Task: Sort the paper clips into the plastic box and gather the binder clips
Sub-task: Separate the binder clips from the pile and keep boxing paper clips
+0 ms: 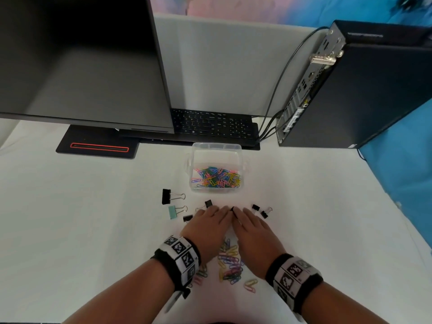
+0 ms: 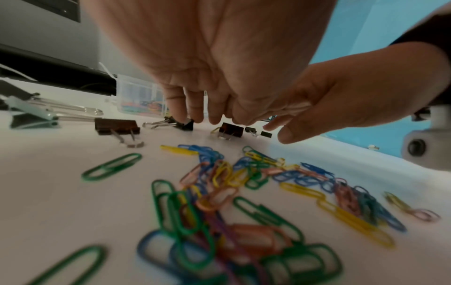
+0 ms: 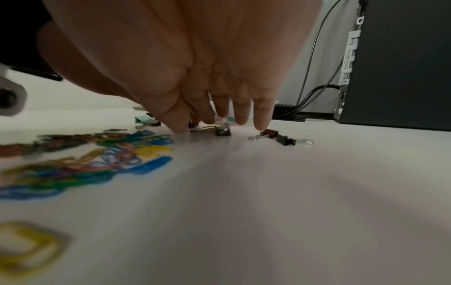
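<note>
Loosely tangled wire paper clips (image 1: 230, 265), clear plastic box (image 1: 216, 152), boxy binder clips (image 1: 166, 196)

The box (image 1: 216, 149) at twelve o'clock is clear, glossy plastic. The paper clips (image 1: 230, 263) at six o'clock wear smooth coloured coating. The binder clips (image 1: 166, 196) have matt black bodies and shiny metal wire handles. The table (image 1: 93, 218) looks smooth, matt white.
</note>
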A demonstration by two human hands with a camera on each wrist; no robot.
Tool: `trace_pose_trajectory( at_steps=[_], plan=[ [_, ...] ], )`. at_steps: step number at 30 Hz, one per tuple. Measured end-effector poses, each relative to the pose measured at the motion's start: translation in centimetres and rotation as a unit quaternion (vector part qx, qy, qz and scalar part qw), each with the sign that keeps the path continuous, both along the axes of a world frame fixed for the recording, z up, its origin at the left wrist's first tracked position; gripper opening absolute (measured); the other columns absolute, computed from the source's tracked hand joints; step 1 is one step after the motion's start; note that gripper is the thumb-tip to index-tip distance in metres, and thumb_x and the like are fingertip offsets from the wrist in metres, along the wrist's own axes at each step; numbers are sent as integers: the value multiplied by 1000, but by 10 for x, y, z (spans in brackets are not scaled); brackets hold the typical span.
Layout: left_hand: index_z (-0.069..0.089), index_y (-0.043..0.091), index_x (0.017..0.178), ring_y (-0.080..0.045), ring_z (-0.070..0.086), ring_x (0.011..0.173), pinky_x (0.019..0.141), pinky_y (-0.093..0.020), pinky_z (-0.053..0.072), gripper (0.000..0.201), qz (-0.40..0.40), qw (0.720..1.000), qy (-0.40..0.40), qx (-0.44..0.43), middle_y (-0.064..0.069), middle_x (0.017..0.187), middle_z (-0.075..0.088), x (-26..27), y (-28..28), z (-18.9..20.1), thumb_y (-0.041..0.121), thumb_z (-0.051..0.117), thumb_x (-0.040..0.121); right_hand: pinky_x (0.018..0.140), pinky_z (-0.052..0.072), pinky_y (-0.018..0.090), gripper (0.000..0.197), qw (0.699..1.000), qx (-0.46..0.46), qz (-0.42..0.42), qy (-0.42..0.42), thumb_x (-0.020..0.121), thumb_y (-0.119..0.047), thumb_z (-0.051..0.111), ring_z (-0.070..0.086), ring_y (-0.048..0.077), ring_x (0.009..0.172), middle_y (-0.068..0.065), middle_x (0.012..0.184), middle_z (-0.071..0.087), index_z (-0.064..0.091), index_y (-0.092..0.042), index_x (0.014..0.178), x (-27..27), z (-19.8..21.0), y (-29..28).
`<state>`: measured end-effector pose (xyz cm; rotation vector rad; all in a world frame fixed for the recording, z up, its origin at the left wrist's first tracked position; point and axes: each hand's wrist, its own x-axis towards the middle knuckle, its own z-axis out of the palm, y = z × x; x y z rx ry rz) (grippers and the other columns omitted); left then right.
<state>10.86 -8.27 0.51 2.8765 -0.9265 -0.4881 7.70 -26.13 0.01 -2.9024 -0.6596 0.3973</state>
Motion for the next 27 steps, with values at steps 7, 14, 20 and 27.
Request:
trace_pose_trajectory(
  at_steps=[7, 14, 20, 27],
  plan=[
    [24, 8, 147, -37, 25, 134, 103, -51, 30, 59, -31, 996, -16, 78, -10, 155, 23, -12, 18, -3, 32, 40, 95, 104, 44, 46, 70, 997, -18, 68, 18, 74, -13, 63, 38, 34, 136, 17, 149, 39, 42, -1, 139, 5, -3, -12],
    [22, 10, 148, -35, 20, 138, 105, -50, 32, 63, -48, 997, -38, 39, -9, 158, 15, -4, 5, -3, 22, 42, 89, 112, 35, 40, 72, 995, 4, 93, 19, 80, -11, 56, 28, 28, 142, 13, 154, 31, 30, -3, 146, 3, -1, -13],
    [19, 12, 148, -33, 14, 142, 107, -48, 26, 61, -73, 994, -49, 72, -7, 158, 15, 26, -9, 3, 23, 37, 91, 104, 44, 41, 63, 998, -3, 63, 27, 78, -11, 56, 38, 30, 137, 13, 148, 41, 42, -2, 140, -4, 4, -27],
    [46, 12, 136, -33, 39, 131, 96, -46, 42, 55, -102, 991, -54, 71, -7, 144, 46, 1, 26, 7, 26, 55, 84, 103, 43, 48, 61, 1000, -5, -12, 14, 82, -14, 53, 29, 33, 141, 12, 152, 35, 41, -7, 141, 2, 4, -37]
  ],
)
